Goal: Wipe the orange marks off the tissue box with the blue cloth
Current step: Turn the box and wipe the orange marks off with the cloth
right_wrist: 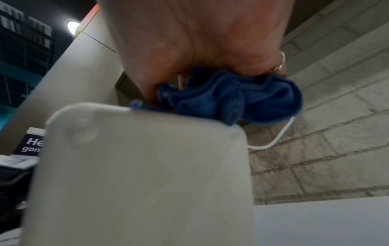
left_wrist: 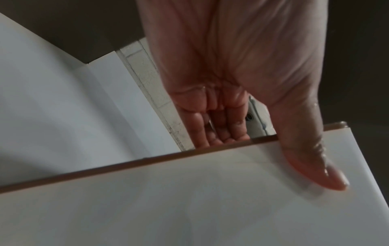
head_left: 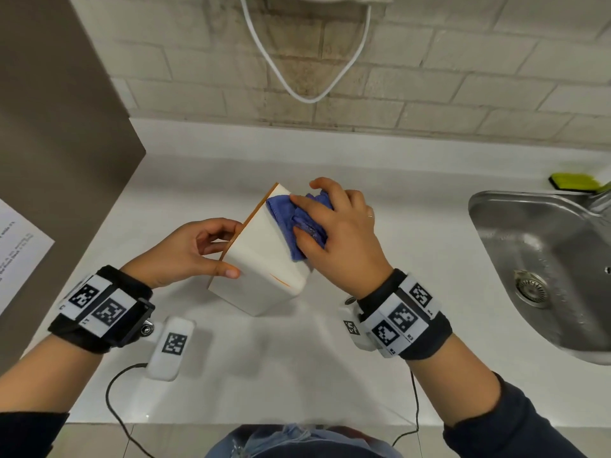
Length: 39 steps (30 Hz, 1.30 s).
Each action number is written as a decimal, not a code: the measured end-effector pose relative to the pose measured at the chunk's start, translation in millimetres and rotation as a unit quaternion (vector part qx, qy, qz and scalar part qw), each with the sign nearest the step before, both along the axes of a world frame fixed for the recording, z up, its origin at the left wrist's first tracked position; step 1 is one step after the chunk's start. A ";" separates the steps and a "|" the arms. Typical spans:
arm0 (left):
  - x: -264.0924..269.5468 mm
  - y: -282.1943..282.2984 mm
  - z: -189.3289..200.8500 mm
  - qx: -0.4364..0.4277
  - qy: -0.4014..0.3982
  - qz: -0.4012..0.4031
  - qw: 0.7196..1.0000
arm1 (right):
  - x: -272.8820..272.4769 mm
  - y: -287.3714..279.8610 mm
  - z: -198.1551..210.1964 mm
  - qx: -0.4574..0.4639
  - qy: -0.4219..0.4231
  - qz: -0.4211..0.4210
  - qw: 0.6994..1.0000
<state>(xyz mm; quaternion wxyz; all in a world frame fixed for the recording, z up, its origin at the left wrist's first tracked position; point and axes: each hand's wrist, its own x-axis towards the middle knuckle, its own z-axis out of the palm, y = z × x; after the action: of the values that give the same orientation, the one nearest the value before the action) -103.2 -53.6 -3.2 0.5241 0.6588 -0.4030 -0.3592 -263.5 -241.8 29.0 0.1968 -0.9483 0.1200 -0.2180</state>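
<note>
A white tissue box [head_left: 261, 259] with a brown lid edge stands tilted on the white counter [head_left: 297, 375]. A thin orange mark [head_left: 280, 280] shows near its lower right corner. My left hand [head_left: 195, 249] grips the box from the left, thumb [left_wrist: 311, 163] on its white face [left_wrist: 189, 199], fingers [left_wrist: 219, 131] behind the lid. My right hand [head_left: 334, 226] presses the crumpled blue cloth [head_left: 297, 223] against the box's upper right side, fingers curled over it. In the right wrist view the blue cloth [right_wrist: 231, 98] bunches under the palm above the box's end [right_wrist: 136, 174].
A steel sink [head_left: 549, 259] lies at the right, with a green and black sponge [head_left: 575, 182] behind it. A grey cabinet side [head_left: 56, 143] stands at the left. A white cable [head_left: 307, 77] hangs on the brick wall. A white tagged device [head_left: 170, 347] hangs below my left wrist.
</note>
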 end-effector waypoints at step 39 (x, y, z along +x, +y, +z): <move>-29.9 -13.5 -3.6 0.001 -0.041 0.009 0.999 | -48.8 32.1 -38.8 0.082 -0.148 0.118 0.979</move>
<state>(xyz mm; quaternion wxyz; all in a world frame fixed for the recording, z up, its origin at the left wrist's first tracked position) -133.2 -67.1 -6.7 0.5099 0.6770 -0.4180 -0.3270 -312.3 -209.7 -9.8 0.3135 -0.8938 -0.0053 -0.3206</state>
